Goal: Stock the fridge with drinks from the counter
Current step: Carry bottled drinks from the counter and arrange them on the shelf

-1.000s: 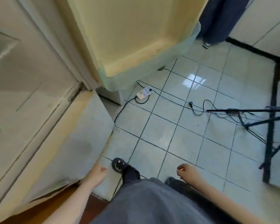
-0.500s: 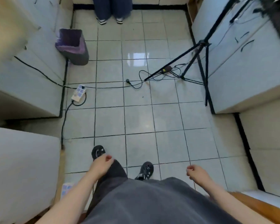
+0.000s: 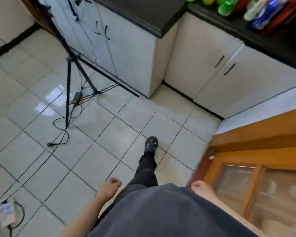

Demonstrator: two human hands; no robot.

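Fingers on both hands curl loosely inward and hold nothing: the left hand hangs by the hip, the right hand beside the wooden cabinet. Bottles of green, red, white and blue stand blurred on the dark counter at the top right, well away from the hands. One shoe steps toward them over the tiled floor. No fridge shows, so how many drinks are already stocked cannot be told; these ones are left to carry.
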